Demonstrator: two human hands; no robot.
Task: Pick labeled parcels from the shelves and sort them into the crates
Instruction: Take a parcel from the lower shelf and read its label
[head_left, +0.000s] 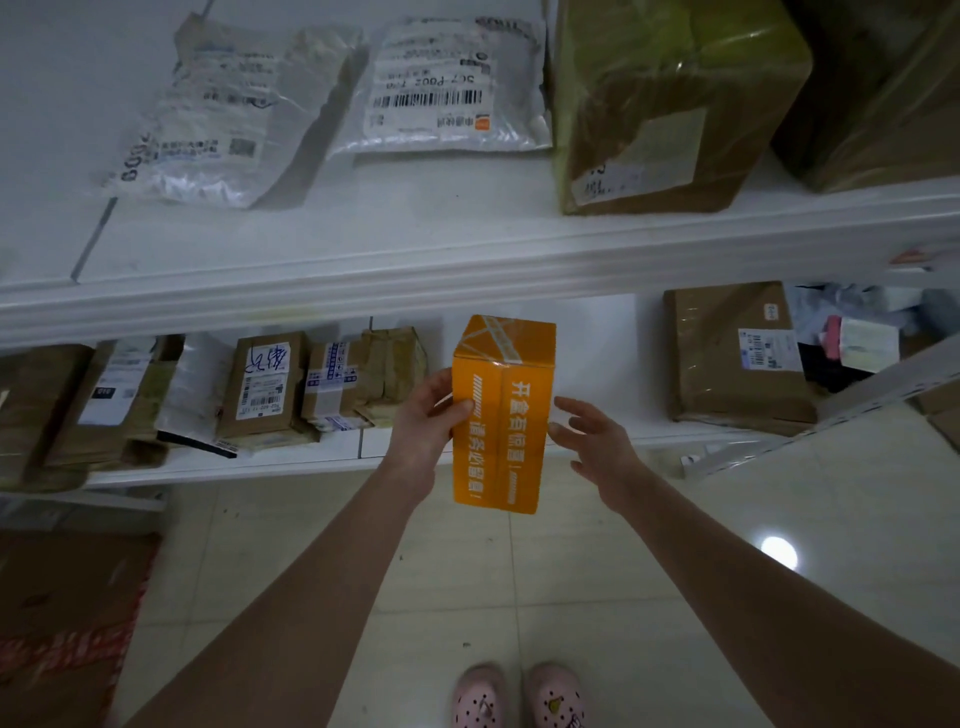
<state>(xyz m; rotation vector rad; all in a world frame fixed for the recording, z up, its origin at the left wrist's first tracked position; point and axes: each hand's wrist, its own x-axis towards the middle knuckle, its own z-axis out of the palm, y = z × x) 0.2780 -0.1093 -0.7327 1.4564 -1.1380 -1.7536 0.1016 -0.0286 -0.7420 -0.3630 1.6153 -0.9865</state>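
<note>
An orange box parcel (503, 415) with white print and clear tape is held upright in front of the lower shelf (395, 452). My left hand (428, 415) grips its left side, thumb across the front face. My right hand (592, 441) is beside the box's right edge with fingers spread and relaxed, its fingertips at or just touching that edge. No crate shows in this view.
The upper shelf (415, 244) carries two white poly mailers (228, 119) (457, 88) and taped brown boxes (670, 104). On the lower shelf stand several labelled brown parcels (265, 389) at left and one brown box (737, 353) at right. Flattened cardboard (67, 618) lies on the tiled floor, lower left.
</note>
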